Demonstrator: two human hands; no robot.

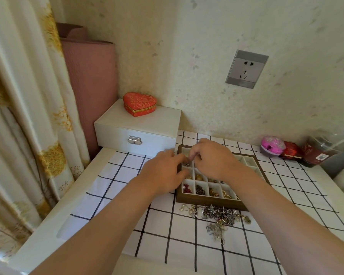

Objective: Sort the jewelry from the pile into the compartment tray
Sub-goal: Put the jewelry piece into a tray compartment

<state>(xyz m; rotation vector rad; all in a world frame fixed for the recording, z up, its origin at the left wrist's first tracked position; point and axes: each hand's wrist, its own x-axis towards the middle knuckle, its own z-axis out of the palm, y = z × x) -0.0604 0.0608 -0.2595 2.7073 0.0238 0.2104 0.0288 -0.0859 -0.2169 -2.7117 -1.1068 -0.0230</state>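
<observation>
My right grip [213, 158] pinches a small silver piece [187, 163] over a far-left cell of the compartment tray [207, 201]. My left grip [163, 172] meets the same piece, pinching or only touching I cannot tell, probably to free a tangle. The pile [220, 216] lies just beside the tray's near rim, toward the near edge of the desk [48, 241], which keeps reaches short.

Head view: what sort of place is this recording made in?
Probably a home, likely a bedroom or dressing corner: a floral curtain hangs beside patterned wallpaper with a socket, and a white jewelry box bears a red heart box.
</observation>
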